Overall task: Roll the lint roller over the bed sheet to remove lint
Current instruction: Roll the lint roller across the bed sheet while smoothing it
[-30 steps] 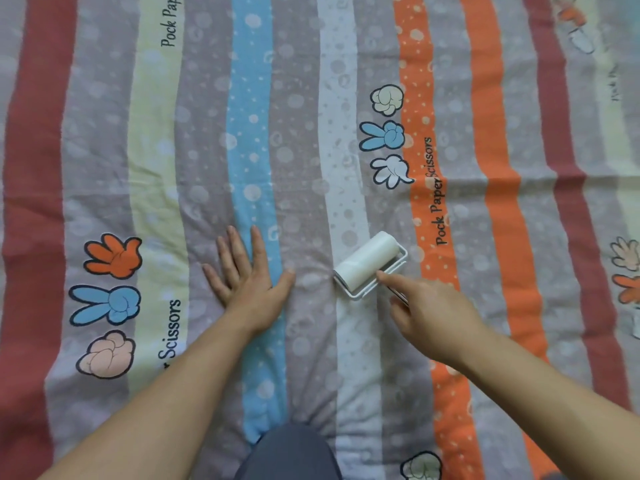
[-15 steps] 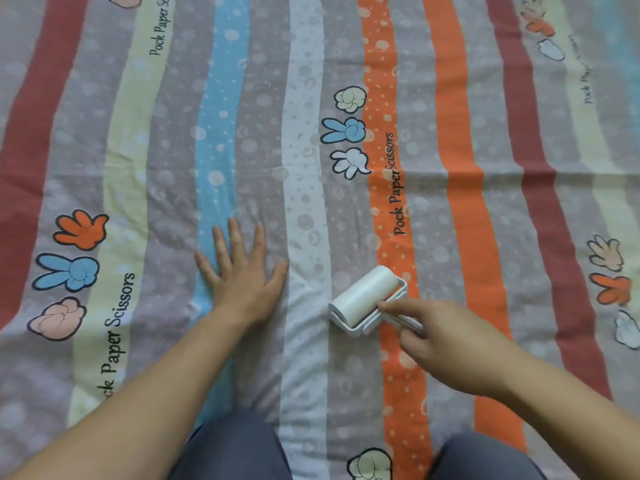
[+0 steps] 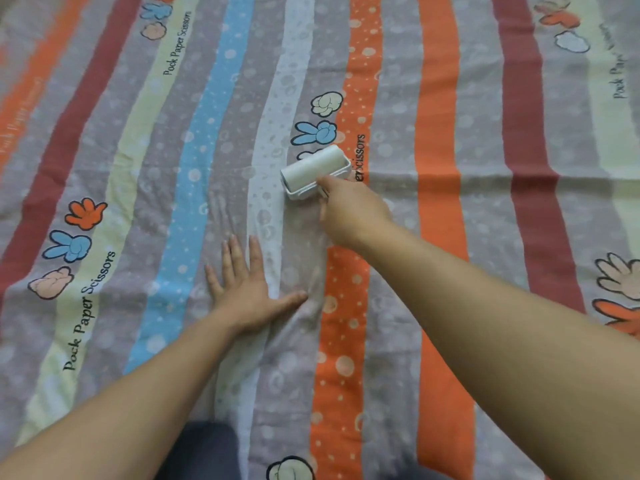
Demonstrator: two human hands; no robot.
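A white lint roller (image 3: 313, 170) lies on the striped bed sheet (image 3: 460, 216), over a printed hand cartoon beside the dotted orange stripe. My right hand (image 3: 349, 213) grips its handle from behind, index finger stretched along the frame; the handle itself is hidden under the hand. My left hand (image 3: 247, 289) presses flat on the sheet nearer to me, fingers spread, on the pale stripe between the blue and orange ones. Small creases fan out around the left hand.
The sheet fills the whole view, with stripes in red, yellow, blue, orange and grey and "Pock Paper Scissors" prints (image 3: 88, 310). My knee in dark cloth (image 3: 201, 452) shows at the bottom edge.
My right hand has pushed the roller away from me, up onto the printed hand cartoons. My left hand has stayed flat on the sheet, now well behind the roller.
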